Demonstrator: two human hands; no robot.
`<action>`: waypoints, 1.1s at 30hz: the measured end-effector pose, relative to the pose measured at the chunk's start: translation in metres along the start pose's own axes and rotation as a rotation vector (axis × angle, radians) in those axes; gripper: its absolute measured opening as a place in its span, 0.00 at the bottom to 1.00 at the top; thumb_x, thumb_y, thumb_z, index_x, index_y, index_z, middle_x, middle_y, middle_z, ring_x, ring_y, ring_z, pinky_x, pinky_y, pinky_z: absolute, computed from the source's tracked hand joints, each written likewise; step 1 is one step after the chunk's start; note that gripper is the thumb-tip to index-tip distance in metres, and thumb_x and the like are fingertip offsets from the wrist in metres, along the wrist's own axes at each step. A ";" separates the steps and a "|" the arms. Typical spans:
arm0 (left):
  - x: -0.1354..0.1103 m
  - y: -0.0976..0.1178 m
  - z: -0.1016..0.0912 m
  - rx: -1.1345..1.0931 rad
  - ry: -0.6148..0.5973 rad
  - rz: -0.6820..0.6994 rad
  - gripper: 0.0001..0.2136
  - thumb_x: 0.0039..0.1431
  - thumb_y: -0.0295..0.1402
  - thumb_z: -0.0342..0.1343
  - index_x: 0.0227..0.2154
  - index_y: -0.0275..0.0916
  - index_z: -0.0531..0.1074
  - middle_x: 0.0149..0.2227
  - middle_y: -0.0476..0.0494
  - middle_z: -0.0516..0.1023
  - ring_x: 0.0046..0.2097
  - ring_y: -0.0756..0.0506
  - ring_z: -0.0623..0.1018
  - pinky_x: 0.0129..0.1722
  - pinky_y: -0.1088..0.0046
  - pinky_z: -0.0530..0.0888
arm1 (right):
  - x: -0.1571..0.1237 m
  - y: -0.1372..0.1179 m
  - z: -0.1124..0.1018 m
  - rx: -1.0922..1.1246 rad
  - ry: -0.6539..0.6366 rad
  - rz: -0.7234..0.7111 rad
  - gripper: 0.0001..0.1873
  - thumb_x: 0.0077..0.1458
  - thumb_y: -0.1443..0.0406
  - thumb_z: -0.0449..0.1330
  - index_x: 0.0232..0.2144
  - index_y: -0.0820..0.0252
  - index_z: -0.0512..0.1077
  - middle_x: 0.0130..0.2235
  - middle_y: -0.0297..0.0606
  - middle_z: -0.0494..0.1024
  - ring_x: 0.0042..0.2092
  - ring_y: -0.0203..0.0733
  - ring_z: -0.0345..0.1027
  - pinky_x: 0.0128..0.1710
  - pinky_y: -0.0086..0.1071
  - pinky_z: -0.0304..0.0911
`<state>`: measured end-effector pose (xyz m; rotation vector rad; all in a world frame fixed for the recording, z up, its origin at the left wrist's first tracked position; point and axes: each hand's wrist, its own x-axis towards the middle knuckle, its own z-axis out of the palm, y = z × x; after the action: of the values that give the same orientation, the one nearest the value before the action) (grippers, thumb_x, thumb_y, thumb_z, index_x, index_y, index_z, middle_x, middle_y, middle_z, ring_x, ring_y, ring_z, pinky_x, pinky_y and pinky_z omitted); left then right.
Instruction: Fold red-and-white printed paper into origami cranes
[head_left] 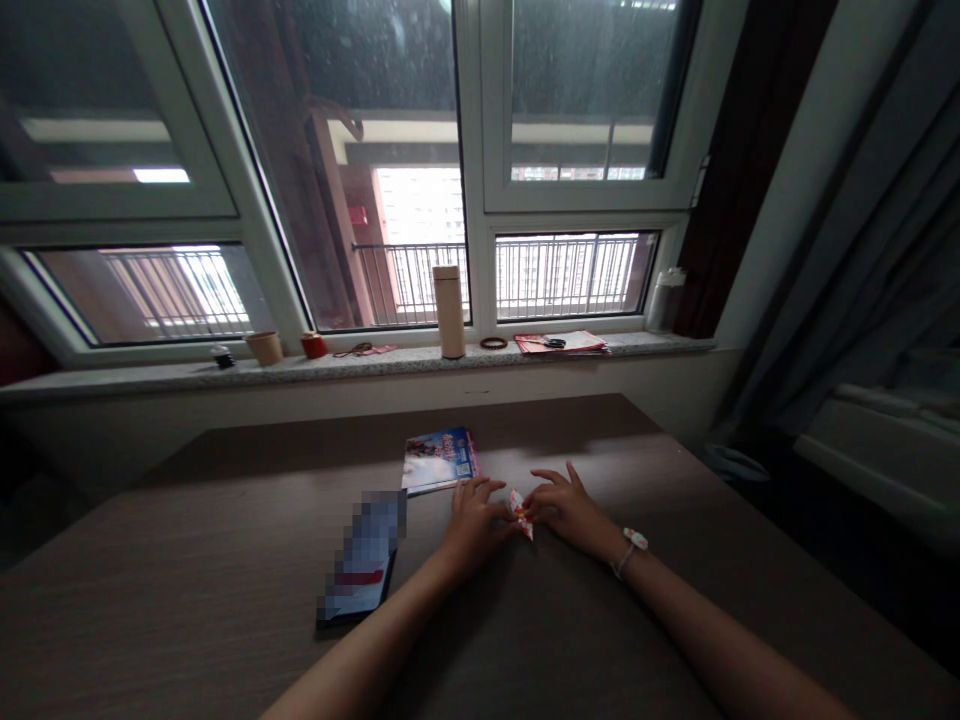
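Note:
A small folded piece of red and white patterned paper (522,513) lies on the brown table (187,560) between my two hands. My left hand (474,520) pinches its left side, fingers curled and pressed down on it. My right hand (566,505) holds its right side with thumb and forefinger while the other fingers stretch out. A bracelet sits on my right wrist.
A colourful booklet (440,460) lies just beyond my left hand. A phone (362,560) lies to the left of my left forearm. On the windowsill stand a tall beige flask (450,311), a paper cup (265,347), a red pot (313,345), and papers with scissors (559,343).

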<state>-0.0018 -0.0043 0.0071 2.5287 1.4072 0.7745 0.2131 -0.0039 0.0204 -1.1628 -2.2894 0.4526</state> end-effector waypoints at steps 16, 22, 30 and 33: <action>-0.002 0.002 0.008 -0.021 0.040 -0.049 0.06 0.50 0.39 0.65 0.32 0.49 0.79 0.51 0.46 0.73 0.57 0.36 0.64 0.61 0.47 0.52 | 0.003 0.007 0.017 0.206 0.101 0.277 0.08 0.53 0.59 0.60 0.34 0.49 0.78 0.48 0.39 0.76 0.59 0.50 0.59 0.62 0.58 0.24; -0.002 0.003 0.007 -0.005 0.041 -0.047 0.06 0.50 0.39 0.65 0.31 0.49 0.79 0.51 0.46 0.73 0.57 0.36 0.64 0.60 0.47 0.53 | 0.003 0.004 0.015 0.196 0.083 0.255 0.06 0.52 0.59 0.61 0.32 0.48 0.78 0.44 0.36 0.78 0.59 0.51 0.59 0.62 0.58 0.24; -0.002 0.004 0.001 0.016 0.013 -0.031 0.07 0.51 0.42 0.63 0.32 0.49 0.79 0.52 0.46 0.73 0.57 0.35 0.63 0.59 0.46 0.54 | 0.005 0.006 0.020 0.191 0.106 0.281 0.06 0.51 0.59 0.62 0.31 0.50 0.78 0.45 0.36 0.76 0.57 0.50 0.59 0.62 0.55 0.26; -0.002 0.003 0.002 0.022 0.011 -0.024 0.07 0.51 0.42 0.63 0.32 0.49 0.79 0.52 0.46 0.73 0.57 0.35 0.64 0.59 0.47 0.55 | 0.006 0.009 0.021 0.172 0.114 0.256 0.07 0.50 0.58 0.62 0.31 0.51 0.78 0.45 0.35 0.76 0.55 0.48 0.61 0.62 0.49 0.34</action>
<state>0.0010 -0.0073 0.0064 2.5231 1.4542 0.7747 0.2036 0.0047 0.0005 -1.3622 -1.9711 0.6483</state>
